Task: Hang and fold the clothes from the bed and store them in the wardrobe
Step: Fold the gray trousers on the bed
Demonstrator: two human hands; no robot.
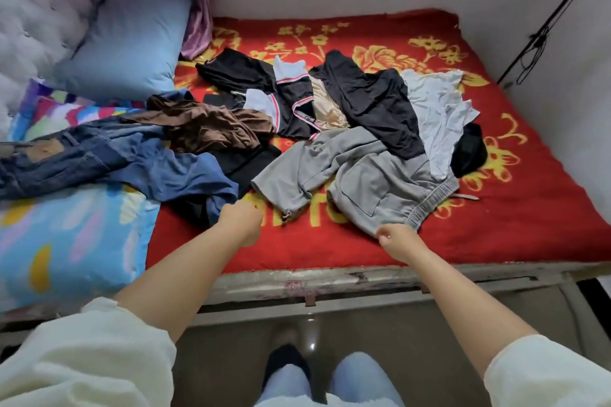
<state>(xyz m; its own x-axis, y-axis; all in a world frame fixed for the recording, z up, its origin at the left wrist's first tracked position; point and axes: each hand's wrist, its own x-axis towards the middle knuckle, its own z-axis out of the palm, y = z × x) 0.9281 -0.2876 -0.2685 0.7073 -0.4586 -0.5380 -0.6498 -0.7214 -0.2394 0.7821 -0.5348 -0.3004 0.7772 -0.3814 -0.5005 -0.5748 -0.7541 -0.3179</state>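
Pinching the near waistband of the grey trousers (363, 182), the right hand (395, 238) has its fingers clamped on the cloth; the left hand (239, 221) is curled near the blue garment (185, 175), its grip unclear. Lifting the trousers clear of the pile on the bed (512, 225) should help folding.

Soft, even light; edges bow (wide lens), hands perhaps slightly blurred.

Cream fleece sleeves (82, 357), pale jeans (357, 377), dark shoe (286, 360).
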